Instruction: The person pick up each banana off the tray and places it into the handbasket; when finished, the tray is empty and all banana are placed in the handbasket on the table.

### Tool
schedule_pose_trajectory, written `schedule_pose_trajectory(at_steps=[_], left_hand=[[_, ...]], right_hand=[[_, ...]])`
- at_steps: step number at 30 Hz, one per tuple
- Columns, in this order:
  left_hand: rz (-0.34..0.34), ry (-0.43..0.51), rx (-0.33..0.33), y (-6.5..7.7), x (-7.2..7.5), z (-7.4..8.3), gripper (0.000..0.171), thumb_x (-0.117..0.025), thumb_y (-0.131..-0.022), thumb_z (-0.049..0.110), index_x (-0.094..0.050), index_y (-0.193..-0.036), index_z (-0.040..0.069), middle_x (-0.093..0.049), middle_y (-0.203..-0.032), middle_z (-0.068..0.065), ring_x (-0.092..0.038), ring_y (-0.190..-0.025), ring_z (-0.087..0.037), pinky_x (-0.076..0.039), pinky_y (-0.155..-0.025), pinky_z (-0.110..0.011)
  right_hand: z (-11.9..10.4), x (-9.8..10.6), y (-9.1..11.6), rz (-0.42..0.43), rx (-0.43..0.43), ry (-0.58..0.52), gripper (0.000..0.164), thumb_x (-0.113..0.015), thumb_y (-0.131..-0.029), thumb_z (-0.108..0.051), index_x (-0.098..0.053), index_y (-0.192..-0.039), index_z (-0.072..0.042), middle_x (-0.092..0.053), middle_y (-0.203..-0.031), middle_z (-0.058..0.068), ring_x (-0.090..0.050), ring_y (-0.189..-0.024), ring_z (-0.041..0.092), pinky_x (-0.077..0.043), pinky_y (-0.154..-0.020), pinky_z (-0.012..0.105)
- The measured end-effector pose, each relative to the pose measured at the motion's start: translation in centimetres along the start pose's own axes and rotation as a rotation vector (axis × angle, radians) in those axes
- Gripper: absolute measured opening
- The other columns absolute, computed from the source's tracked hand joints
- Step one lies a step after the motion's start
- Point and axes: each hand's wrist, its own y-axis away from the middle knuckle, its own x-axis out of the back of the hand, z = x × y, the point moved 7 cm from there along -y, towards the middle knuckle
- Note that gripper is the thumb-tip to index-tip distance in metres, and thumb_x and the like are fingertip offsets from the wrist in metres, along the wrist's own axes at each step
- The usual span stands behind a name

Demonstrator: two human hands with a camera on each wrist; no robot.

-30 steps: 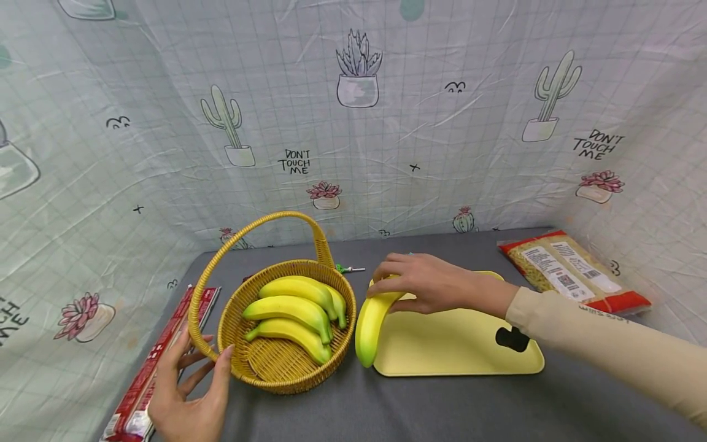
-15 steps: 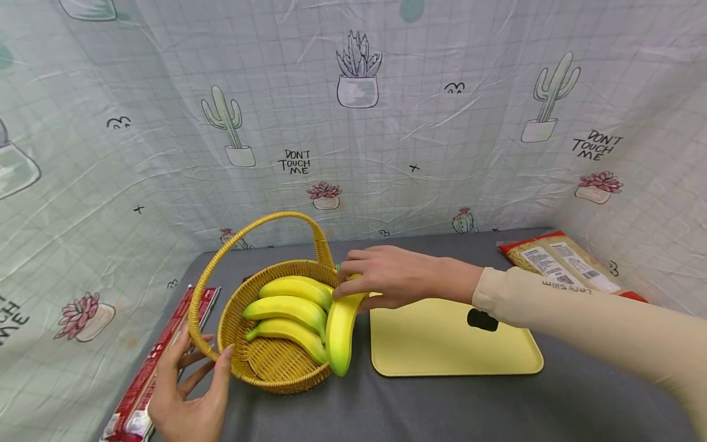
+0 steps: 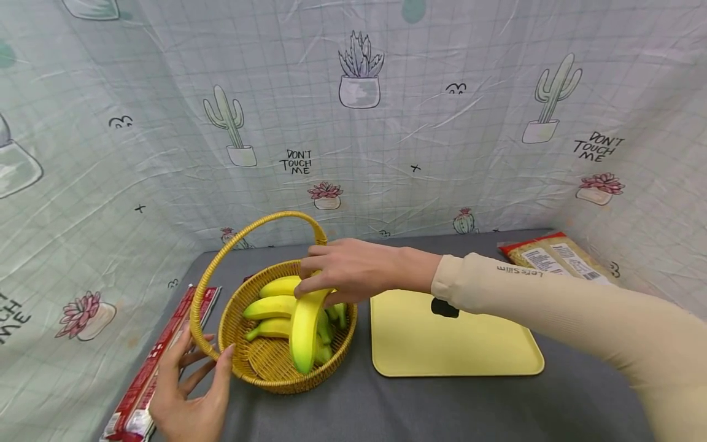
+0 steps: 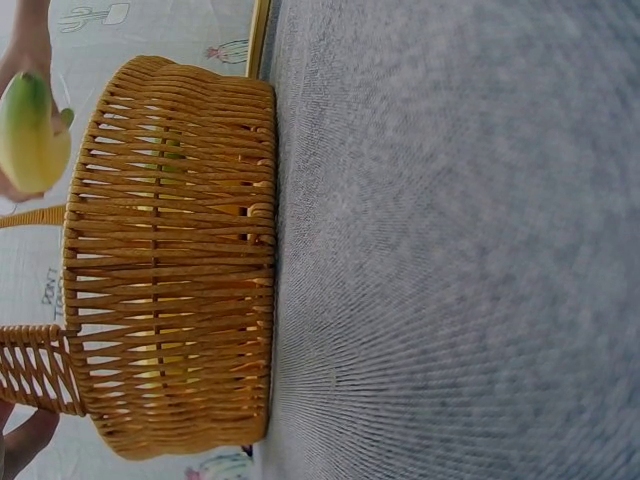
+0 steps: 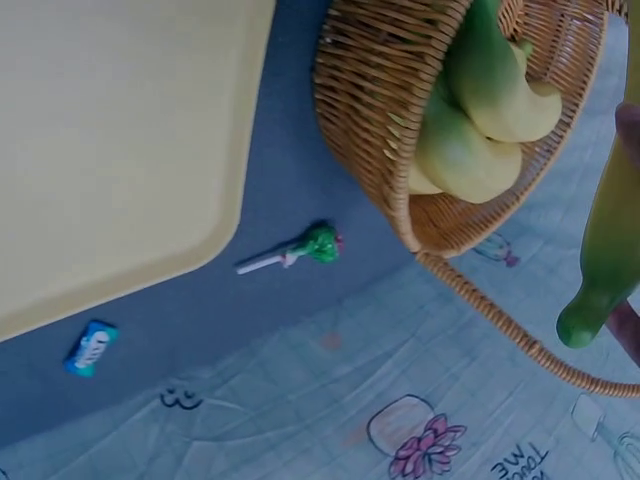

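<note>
A round wicker basket (image 3: pixel 287 387) with a tall arched handle stands on the grey cloth, several yellow bananas (image 3: pixel 269 307) with green ends lying inside. My left hand (image 3: pixel 190 393) holds the foot of the handle at the near left, thumb on the rim side and fingers behind. My right hand (image 3: pixel 353 270) grips another banana (image 3: pixel 305 334) by its upper end, the lower end hanging above the basket. Seen from the left wrist, this banana (image 4: pixel 35 145) is above the rim. The right wrist view shows its green tip (image 5: pixel 580 325) beside the basket opening.
A pale yellow tray (image 3: pixel 453 356) lies right of the basket, under the right forearm. Behind it at the right is a red-edged bag (image 3: pixel 563 255) of dry food. Long red packets (image 3: pixel 160 362) lie at the left. A green lollipop (image 5: pixel 318 243) and a small blue-green packet (image 5: pixel 92 347) lie behind the tray.
My right hand has carried the banana leftward from the tray's left edge to over the basket. The left hand and the basket have stayed in place.
</note>
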Motion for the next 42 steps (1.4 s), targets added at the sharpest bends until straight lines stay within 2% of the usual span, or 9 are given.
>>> schedule_pose_trajectory(at_steps=[9, 17, 24, 35, 42], left_hand=[[0.003, 0.045, -0.017, -0.1, -0.2, 0.3, 0.083, -0.083, -0.067, -0.031, -0.061, -0.143, -0.006, -0.068, -0.114, -0.027, -0.068, -0.097, -0.009, -0.056, -0.081, -0.012], [0.014, 0.053, -0.030, -0.5, -0.2, 2.4, 0.080, -0.080, -0.069, -0.032, -0.061, -0.142, -0.007, -0.068, -0.111, -0.024, -0.067, -0.096, -0.007, -0.055, -0.082, -0.012], [0.014, 0.061, -0.022, 0.0, 0.0, 0.2, 0.081, -0.083, -0.068, -0.030, -0.062, -0.142, -0.006, -0.068, -0.113, -0.028, -0.068, -0.097, -0.008, -0.056, -0.081, -0.012], [0.014, 0.059, -0.017, 0.2, -0.1, -0.2, 0.081, -0.084, -0.068, -0.029, -0.062, -0.143, -0.005, -0.068, -0.113, -0.029, -0.068, -0.096, -0.009, -0.056, -0.081, -0.013], [0.024, 0.048, -0.016, 0.1, 0.0, 0.0, 0.081, -0.085, -0.068, -0.028, -0.063, -0.142, -0.004, -0.069, -0.113, -0.027, -0.068, -0.095, -0.007, -0.056, -0.080, -0.012]], right_hand=[[1.0, 0.1, -2.7, 0.002, -0.042, 0.018, 0.047, -0.077, -0.100, -0.039, -0.066, -0.143, -0.025, -0.062, -0.127, 0.000, -0.054, -0.108, 0.019, -0.054, -0.083, 0.032], [2.1, -0.8, -3.5, 0.045, -0.123, -0.023, 0.046, -0.074, -0.101, -0.041, -0.066, -0.143, -0.024, -0.062, -0.126, 0.001, -0.055, -0.105, 0.017, -0.053, -0.077, 0.028], [2.7, -2.4, -3.6, 0.049, -0.218, -0.035, 0.048, -0.073, -0.101, -0.045, -0.065, -0.144, -0.025, -0.062, -0.126, 0.000, -0.056, -0.107, 0.018, -0.056, -0.075, 0.030], [3.6, -4.7, -3.9, 0.027, -0.340, -0.059, 0.049, -0.073, -0.101, -0.044, -0.064, -0.146, -0.025, -0.063, -0.129, 0.003, -0.059, -0.114, 0.020, -0.058, -0.080, 0.034], [3.9, -6.1, -4.3, -0.026, -0.460, -0.082, 0.047, -0.072, -0.102, -0.044, -0.064, -0.144, -0.025, -0.062, -0.123, 0.002, -0.059, -0.110, 0.020, -0.056, -0.066, 0.031]])
